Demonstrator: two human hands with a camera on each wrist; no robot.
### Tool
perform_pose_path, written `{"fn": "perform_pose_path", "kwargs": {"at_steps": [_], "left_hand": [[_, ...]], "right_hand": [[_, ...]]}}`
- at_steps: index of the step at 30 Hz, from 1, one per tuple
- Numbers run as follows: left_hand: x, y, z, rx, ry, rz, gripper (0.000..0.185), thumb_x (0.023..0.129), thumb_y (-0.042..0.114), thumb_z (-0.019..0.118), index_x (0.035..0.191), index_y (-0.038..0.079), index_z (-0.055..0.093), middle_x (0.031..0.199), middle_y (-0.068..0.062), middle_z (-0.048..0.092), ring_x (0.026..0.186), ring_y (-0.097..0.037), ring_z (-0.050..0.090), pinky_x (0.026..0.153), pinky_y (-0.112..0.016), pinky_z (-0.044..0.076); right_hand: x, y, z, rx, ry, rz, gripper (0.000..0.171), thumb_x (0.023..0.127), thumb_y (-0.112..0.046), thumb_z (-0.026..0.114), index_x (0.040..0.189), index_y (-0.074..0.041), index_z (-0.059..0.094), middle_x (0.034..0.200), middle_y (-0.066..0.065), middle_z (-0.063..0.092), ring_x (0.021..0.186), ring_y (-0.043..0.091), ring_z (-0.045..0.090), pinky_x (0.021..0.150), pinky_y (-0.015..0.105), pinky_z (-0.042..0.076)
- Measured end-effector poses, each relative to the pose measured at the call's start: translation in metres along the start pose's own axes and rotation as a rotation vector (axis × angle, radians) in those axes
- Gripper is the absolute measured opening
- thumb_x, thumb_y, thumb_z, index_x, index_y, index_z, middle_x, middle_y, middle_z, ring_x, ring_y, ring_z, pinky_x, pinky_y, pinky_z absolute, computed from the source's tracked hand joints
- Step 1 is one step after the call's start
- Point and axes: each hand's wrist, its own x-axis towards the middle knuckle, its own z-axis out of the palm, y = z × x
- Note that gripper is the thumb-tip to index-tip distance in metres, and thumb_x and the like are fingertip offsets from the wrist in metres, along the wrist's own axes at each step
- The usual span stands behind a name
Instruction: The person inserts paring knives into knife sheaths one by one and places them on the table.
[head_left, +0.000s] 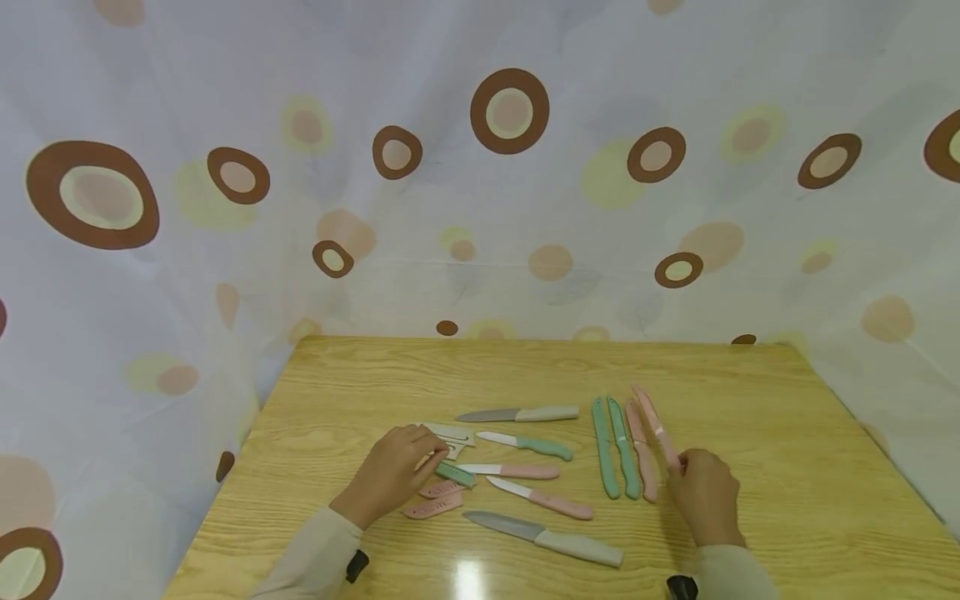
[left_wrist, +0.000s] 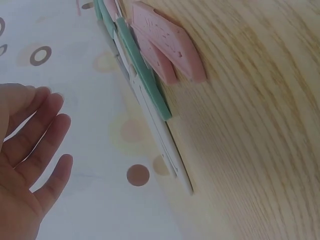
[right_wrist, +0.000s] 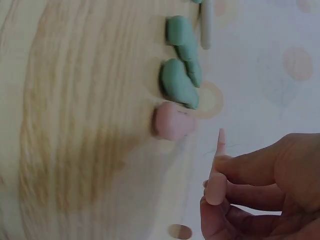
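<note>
My right hand (head_left: pixel 705 493) grips a pink sheathed knife (head_left: pixel 654 421) by its handle, thumb and fingers round it, with the tip pointing away. Left of it lie another pink sheathed knife (head_left: pixel 641 450) and two green sheathed ones, side by side. In the left wrist view my left hand (left_wrist: pixel 37 150) has loosely bent fingers and holds nothing. Near it on the table are pale sheaths (head_left: pixel 452 435), a green sheath (head_left: pixel 456 473) and two pink sheaths (head_left: pixel 435 505); the hand partly hides some of them in the head view.
Several bare knives lie between my hands: a white-handled one (head_left: pixel 551 412) at the back, a green-handled one (head_left: pixel 543 447), two pink-handled ones (head_left: pixel 558 502) and a larger white-handled one (head_left: pixel 577 547) in front. A patterned curtain (head_left: pixel 555 217) surrounds the wooden table (head_left: pixel 810 467).
</note>
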Motion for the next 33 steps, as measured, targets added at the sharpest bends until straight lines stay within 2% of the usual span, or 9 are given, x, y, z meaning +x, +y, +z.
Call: {"fn": "perform_pose_path", "kwargs": {"at_steps": [7,13,23,29,31,33], "left_hand": [[-0.003,-0.001,0.003,-0.007,-0.001,-0.001,0.004,0.084,0.013,0.074,0.087,0.012,0.071,0.084,0.005,0.068,0.077,-0.008,0.063,0.074,-0.027,0.055],[-0.004,-0.001,0.002,-0.022,-0.020,-0.014,0.005,0.084,0.012,0.074,0.088,0.012,0.072,0.084,0.005,0.068,0.076,-0.007,0.063,0.074,-0.028,0.055],[-0.008,-0.002,0.002,-0.022,-0.042,-0.030,0.004,0.084,0.013,0.074,0.088,0.012,0.072,0.088,0.003,0.070,0.081,-0.010,0.065,0.073,-0.028,0.056],[-0.010,-0.002,0.003,-0.007,-0.052,-0.035,0.005,0.085,0.014,0.074,0.089,0.012,0.072,0.089,0.002,0.070,0.082,-0.011,0.066,0.076,-0.030,0.056],[-0.010,-0.003,0.003,-0.004,-0.060,-0.031,0.005,0.085,0.015,0.073,0.090,0.012,0.072,0.089,0.003,0.069,0.083,-0.011,0.065,0.077,-0.030,0.056],[-0.008,-0.005,0.002,0.002,-0.062,-0.025,0.006,0.085,0.014,0.074,0.090,0.012,0.071,0.091,0.002,0.068,0.084,-0.012,0.065,0.076,-0.029,0.056]], "right_hand": [[0.008,0.009,0.013,0.005,-0.041,0.067,0.021,0.081,-0.002,0.053,0.077,0.015,0.064,0.069,0.025,0.064,0.065,0.041,0.063,0.061,0.057,0.051],[0.010,0.011,0.018,-0.001,-0.086,0.100,0.020,0.080,-0.003,0.054,0.076,0.013,0.065,0.067,0.022,0.064,0.065,0.040,0.063,0.060,0.055,0.051],[0.010,0.010,0.020,-0.022,-0.076,0.093,0.020,0.082,-0.004,0.056,0.075,0.013,0.065,0.068,0.024,0.064,0.067,0.043,0.063,0.063,0.057,0.051],[0.009,0.009,0.018,-0.039,-0.063,0.075,0.023,0.083,-0.005,0.053,0.064,0.006,0.058,0.062,0.018,0.060,0.062,0.036,0.060,0.058,0.054,0.049],[0.006,0.005,0.018,-0.069,-0.027,0.023,0.023,0.085,-0.005,0.054,0.065,0.008,0.057,0.063,0.020,0.058,0.062,0.036,0.059,0.057,0.054,0.049],[0.000,-0.005,0.018,-0.086,0.012,-0.040,0.023,0.087,-0.005,0.056,0.073,0.013,0.059,0.068,0.026,0.058,0.064,0.039,0.058,0.058,0.055,0.049]]}}
